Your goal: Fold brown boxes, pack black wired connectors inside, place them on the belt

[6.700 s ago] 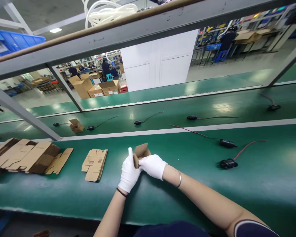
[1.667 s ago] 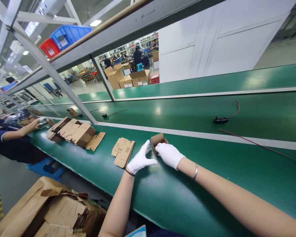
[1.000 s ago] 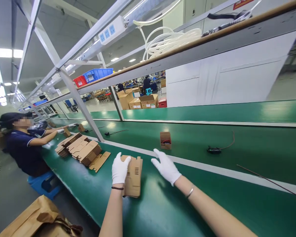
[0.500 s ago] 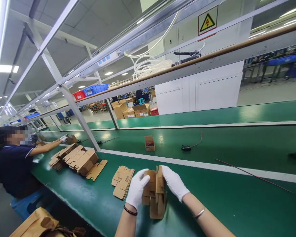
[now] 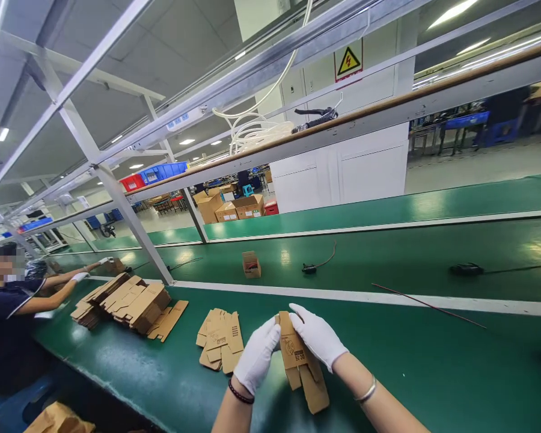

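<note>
- Co-worker point(image 5: 2, 313) seen at far left; two gloved hands now visible near a small carton, only one visible half a second ago.
- Big stack of flat cartons point(image 5: 133, 304) left on near green worktop point(image 5: 388, 379), by post point(image 5: 133, 222); unchanged.
- Small stack of flat cartons point(image 5: 220, 337) placed just left of the hands; top pieces now fanned out, more neatly piled half a second ago.
- Open box point(image 5: 251, 269) with red wire inside set upright on far green belt point(image 5: 388, 249); shifted closer to post than in the earlier frame.
- Left hand point(image 5: 258, 353), white-gloved: carton's upper left edge gripped by thumb and fingers.
- Carton point(image 5: 297, 355) held between both hands above near worktop, tilted, flaps hanging lower right; "DC-26" printed face now shown, open inside shown half a second ago.
- Black device point(image 5: 309, 269) with curved wire laid on far belt, right of open box; also shifted toward post.
- Right hand point(image 5: 318, 337), white-gloved: carton clasped at top and right side by fingers; thumb mostly hidden.
- Dark red wire point(image 5: 428, 305) lying across white divider point(image 5: 270, 294), as before.
- Second black device point(image 5: 466, 269) now shown whole on far belt; cut off by picture edge before.
</note>
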Tool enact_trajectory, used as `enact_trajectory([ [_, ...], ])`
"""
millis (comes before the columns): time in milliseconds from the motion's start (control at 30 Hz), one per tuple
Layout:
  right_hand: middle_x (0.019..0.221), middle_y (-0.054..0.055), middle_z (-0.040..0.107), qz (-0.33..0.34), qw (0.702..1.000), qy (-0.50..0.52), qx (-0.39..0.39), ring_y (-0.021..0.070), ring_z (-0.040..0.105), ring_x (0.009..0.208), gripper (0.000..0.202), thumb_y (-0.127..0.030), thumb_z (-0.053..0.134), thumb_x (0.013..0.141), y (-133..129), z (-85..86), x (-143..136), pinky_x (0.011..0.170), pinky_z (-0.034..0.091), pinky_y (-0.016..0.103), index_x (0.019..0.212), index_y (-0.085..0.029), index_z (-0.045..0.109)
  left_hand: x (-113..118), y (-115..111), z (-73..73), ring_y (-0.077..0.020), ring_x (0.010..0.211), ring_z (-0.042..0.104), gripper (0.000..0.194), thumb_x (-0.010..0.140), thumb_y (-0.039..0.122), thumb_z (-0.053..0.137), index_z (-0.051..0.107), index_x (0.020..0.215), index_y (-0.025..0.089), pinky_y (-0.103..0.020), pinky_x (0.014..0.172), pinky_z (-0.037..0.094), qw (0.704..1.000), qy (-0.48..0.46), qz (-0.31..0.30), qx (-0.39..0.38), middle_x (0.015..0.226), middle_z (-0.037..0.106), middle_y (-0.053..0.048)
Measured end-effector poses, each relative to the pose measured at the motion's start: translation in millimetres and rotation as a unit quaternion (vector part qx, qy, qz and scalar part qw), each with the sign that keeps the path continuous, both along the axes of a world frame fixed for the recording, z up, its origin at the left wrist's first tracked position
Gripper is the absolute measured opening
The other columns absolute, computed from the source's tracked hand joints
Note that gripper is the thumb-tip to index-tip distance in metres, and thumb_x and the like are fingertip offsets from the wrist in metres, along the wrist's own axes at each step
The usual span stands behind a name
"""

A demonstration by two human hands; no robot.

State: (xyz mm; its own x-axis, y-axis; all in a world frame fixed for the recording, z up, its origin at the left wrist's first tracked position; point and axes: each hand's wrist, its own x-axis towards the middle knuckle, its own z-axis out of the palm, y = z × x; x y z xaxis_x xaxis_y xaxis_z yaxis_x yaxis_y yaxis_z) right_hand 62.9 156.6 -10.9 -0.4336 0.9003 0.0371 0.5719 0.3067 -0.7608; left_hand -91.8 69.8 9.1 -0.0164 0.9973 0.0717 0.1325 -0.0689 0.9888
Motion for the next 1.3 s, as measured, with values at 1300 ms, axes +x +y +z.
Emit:
enact_trajectory([
  [1300, 0.097, 0.007, 0.061, -0.095, 0.931, 0.332, 0.115, 0.0183, 0.059, 0.089, 0.023, -0.04, 0.045, 0.088, -51.3, -12.3, -2.4, 0.086, 0.048, 0.035, 0.091, -0.02, 0.056, 66.8, 8.8, -36.7, -0.0224, 0.095, 0.063, 0.034, 0.08, 0.048, 0.055, 0.065, 0.086, 0.016, -0.037, 0.09, 0.047, 0.939, -0.008, 0.319, 0.129, 0.102, 0.068, -0.011],
])
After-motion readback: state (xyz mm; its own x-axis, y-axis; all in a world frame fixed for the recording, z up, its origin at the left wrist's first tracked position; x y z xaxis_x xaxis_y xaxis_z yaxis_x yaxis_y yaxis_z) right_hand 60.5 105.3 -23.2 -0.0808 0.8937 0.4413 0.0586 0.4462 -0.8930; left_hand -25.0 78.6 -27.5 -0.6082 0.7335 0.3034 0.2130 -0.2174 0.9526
